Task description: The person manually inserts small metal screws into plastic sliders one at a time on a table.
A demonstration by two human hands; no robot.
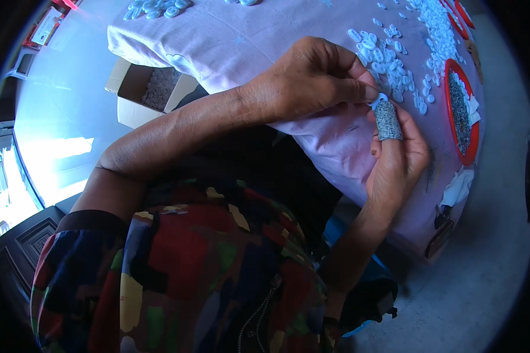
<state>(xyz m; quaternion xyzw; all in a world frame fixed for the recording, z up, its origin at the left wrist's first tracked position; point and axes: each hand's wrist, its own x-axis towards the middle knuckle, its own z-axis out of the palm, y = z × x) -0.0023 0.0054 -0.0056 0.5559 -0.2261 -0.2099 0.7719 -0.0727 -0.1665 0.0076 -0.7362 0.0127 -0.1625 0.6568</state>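
**Tiny white ring getting worked between both hands at the desk edge**

So here's what's going on: the left hand (312, 79) reaches across with its fingers pinched shut on a small white plastic ring (380, 98). The right hand (397, 162) comes up from below, one finger wearing a speckled grey knitted finger cot (387, 120), and that covered fingertip presses against the same ring. So the ring sits right between the two hands, just above the near edge of the desk covered in pale pink cloth (265, 35).

Looks to me like the fitting or pressing step on this one piece. Next move probably wants steady fingertip pressure without letting it slip.

Loads more loose white plastic rings (388, 62) are scattered just beyond, plus a red round tray of grey bits (460, 112) on the right.
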